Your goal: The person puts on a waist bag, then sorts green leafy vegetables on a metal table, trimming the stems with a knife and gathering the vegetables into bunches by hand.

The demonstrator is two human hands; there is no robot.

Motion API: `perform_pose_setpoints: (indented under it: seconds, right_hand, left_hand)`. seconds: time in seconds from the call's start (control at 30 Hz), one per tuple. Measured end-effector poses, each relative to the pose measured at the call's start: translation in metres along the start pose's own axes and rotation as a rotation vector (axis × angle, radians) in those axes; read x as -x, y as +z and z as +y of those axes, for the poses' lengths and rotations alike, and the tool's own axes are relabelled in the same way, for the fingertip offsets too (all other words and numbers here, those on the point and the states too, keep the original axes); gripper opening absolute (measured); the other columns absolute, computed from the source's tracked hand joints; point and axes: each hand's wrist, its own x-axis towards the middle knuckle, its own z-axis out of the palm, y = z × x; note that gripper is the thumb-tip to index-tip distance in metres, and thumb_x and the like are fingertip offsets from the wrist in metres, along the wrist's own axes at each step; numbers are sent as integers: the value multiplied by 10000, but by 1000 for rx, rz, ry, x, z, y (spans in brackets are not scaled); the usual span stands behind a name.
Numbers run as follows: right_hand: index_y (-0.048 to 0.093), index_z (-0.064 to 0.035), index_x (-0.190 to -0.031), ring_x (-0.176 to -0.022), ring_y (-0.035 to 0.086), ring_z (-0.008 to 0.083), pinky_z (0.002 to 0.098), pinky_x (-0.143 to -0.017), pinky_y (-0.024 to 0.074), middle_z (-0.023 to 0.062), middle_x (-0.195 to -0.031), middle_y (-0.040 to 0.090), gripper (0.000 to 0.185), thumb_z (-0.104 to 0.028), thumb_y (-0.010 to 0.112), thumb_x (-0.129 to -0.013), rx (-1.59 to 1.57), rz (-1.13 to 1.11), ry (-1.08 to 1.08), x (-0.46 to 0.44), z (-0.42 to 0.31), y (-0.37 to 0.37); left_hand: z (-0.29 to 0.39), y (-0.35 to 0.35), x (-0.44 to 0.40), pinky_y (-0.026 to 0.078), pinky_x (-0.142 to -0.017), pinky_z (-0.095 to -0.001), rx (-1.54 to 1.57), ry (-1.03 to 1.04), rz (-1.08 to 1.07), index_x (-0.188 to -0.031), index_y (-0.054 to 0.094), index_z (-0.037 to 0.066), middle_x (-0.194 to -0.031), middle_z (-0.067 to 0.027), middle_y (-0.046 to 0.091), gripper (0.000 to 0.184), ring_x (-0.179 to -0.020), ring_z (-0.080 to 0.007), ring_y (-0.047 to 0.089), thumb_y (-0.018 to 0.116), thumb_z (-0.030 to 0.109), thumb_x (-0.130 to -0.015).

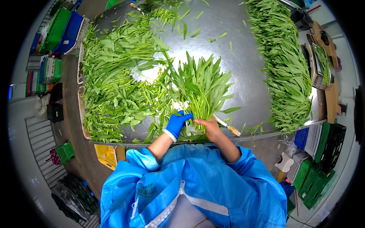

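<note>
A bunch of water spinach [201, 85] stands fanned out at the near edge of the table, leaves pointing away from me. My right hand [209, 127], bare, is wrapped around its lower stems from the right. On the left side of the same stems, my left hand [178, 124] in a blue glove is closed, with its fingertips against them; part of its grip is hidden. Loose water spinach [114, 79] lies in a wide heap on the left. Just right of my right hand, a pale hose with a brass nozzle [233, 130] rests on the table.
A long stacked row of water spinach [285, 68] lines the right of the metal table [243, 91]. Beyond it sits a scale [319, 66] with greens on it. Crates, including a yellow one [106, 155] and green ones [313, 186], stand on the floor around the table.
</note>
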Motion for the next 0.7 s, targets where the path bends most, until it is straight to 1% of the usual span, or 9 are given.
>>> perform_pose_setpoints:
  seconds: [0.03,0.07,0.13,0.2,0.3,0.43,0.5,0.57,0.7]
  right_hand:
    - [617,-40,-1101,-900,624,161,332,-716,502,33,-989,678,323,-29,697,-789,43,16,-66,-1,2,0]
    - [618,-40,-1094,-896,626,164,332,-725,504,35,-979,676,311,-30,692,-792,14,21,-78,-2,3,-1]
    - [621,-40,-1078,-888,630,171,330,-743,507,37,-958,672,286,-32,684,-799,-43,35,-105,0,0,2]
    - [619,-36,-1067,-863,634,177,328,-746,510,49,-931,666,265,-32,671,-808,-170,25,15,4,-7,3]
    - [612,-28,-1061,-828,638,183,323,-741,513,65,-910,662,244,-37,659,-822,-290,9,57,2,-7,2]
    - [604,-20,-1057,-801,634,175,318,-723,511,75,-896,658,231,-43,659,-834,-317,-97,-65,12,-24,17]
    - [599,-17,-1064,-807,633,172,318,-728,511,71,-902,659,236,-39,663,-838,-314,-74,-125,9,-27,15]
    - [591,-11,-1079,-813,631,179,324,-739,512,74,-915,657,247,-37,663,-844,-294,-57,-169,8,-33,8]
    - [567,-3,-1160,-869,635,196,333,-788,515,87,-994,659,340,-12,671,-837,-216,-39,-179,24,-54,14]
  left_hand:
    - [-3,-1,0,454,-666,-232,37,45,18,-923,711,64,-873,-32,689,153,-745,-94,602,723,195,-845]
    - [-3,-6,2,472,-740,-261,13,16,-18,-978,689,57,-944,-49,694,168,-842,-119,623,691,179,-862]
    - [8,-5,14,477,-766,-282,66,-15,-107,-1051,664,48,-979,-46,688,217,-873,-120,618,666,182,-880]
    - [21,0,28,479,-792,-303,100,-14,-185,-1130,617,35,-1022,-56,677,274,-920,-140,615,633,194,-908]
    - [30,2,45,475,-797,-299,26,95,-353,-1080,623,33,-996,-67,670,243,-920,-160,619,639,205,-910]
    - [58,-24,66,480,-796,-315,-46,34,-355,-1051,613,18,-942,-88,650,256,-884,-192,621,670,198,-879]
    - [48,-49,62,473,-761,-331,254,161,-336,-1006,580,25,-826,-75,610,233,-776,-194,591,671,185,-862]
    - [63,-64,68,470,-726,-334,369,241,-483,-967,567,36,-761,-54,576,186,-730,-190,566,660,161,-864]
    - [92,-65,61,479,-681,-274,-358,222,-76,-1125,633,18,-845,-53,670,280,-761,-137,614,684,124,-871]
